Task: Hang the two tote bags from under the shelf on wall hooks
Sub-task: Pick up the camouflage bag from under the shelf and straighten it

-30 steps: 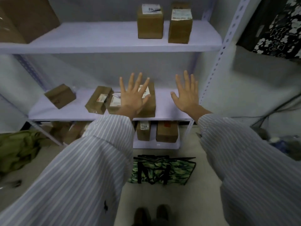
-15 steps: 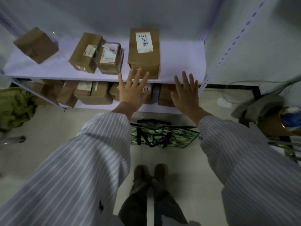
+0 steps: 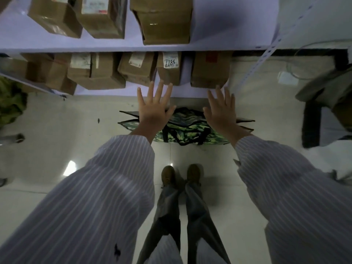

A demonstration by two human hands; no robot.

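Head view: the tote bags (image 3: 187,130), camouflage-patterned and seemingly stacked flat, lie on the floor at the foot of the shelf (image 3: 106,92), their far edge under its lowest board. The left hand (image 3: 154,109) and right hand (image 3: 221,111) hover above them, fingers spread, holding nothing. The step in hand looks like the reach; next, bending to grip the dark handles. Cardboard boxes (image 3: 209,69) fill the shelf, and its low board may crowd the hands.

Open floor (image 3: 76,130) fronts the tote bags (image 3: 187,130); the bottom shelf (image 3: 114,91) sits just behind.
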